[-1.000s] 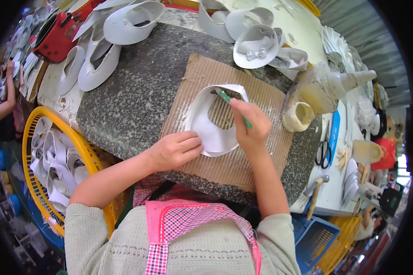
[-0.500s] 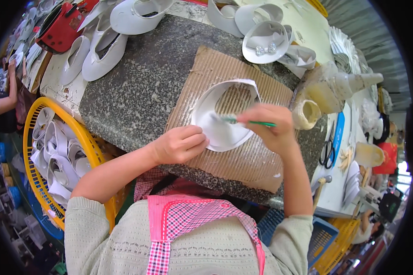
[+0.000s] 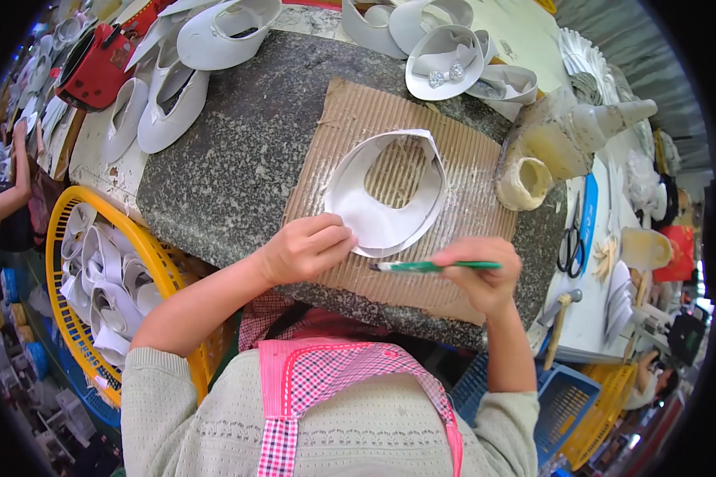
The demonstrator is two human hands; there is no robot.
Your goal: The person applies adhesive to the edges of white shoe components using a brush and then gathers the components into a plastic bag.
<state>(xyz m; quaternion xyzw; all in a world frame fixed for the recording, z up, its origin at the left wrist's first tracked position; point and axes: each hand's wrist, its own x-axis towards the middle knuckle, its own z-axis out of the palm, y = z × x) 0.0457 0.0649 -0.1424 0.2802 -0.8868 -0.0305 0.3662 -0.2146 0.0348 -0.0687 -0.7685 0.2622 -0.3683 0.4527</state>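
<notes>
A white shoe upper (image 3: pixel 386 228) lies flat on a ribbed cardboard sheet (image 3: pixel 471 151), its oval opening showing the cardboard beneath. My left hand (image 3: pixel 314 246) pinches the upper's lower left edge between thumb and fingers. In my right hand (image 3: pixel 487 274) is a green-handled brush (image 3: pixel 412 267), held level just below the upper and pointing left. The brush tip looks apart from the upper. Under the cardboard is a speckled dark stone slab (image 3: pixel 231 143).
A glue-crusted container (image 3: pixel 527 184) stands right of the cardboard, near scissors (image 3: pixel 571 253) and a hammer (image 3: pixel 561 318). White uppers (image 3: pixel 171 111) crowd the far left, and one with a bow (image 3: pixel 447 62) sits at the back. A yellow basket (image 3: pixel 171 258) holds more uppers.
My right hand has drawn the brush off the upper's inner surface, down toward me. My left hand keeps its pinch on the edge. The whole view has shifted slightly.
</notes>
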